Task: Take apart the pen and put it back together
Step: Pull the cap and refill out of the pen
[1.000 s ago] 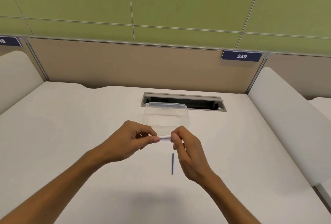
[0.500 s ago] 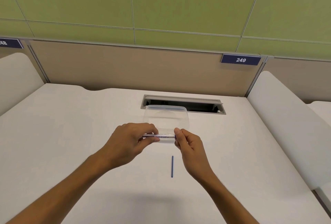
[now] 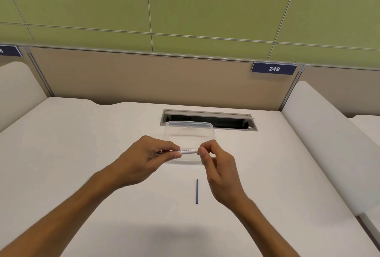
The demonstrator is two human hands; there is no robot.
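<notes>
A white pen barrel with blue lettering lies level between both hands, above the desk. My left hand pinches its left part between thumb and fingers, hiding that end. My right hand holds the right end with thumb and fingertip; whether a small part sits in those fingers cannot be told. A thin dark blue refill lies alone on the white desk, just below and between the hands, pointing away from me.
A clear plastic container sits on the desk right behind the hands. Behind it is a grey cable slot in the white desk. Padded white dividers stand at the left and right.
The hands have drawn slightly apart, so more of the barrel shows between them. The refill has stayed where it was on the desk.
</notes>
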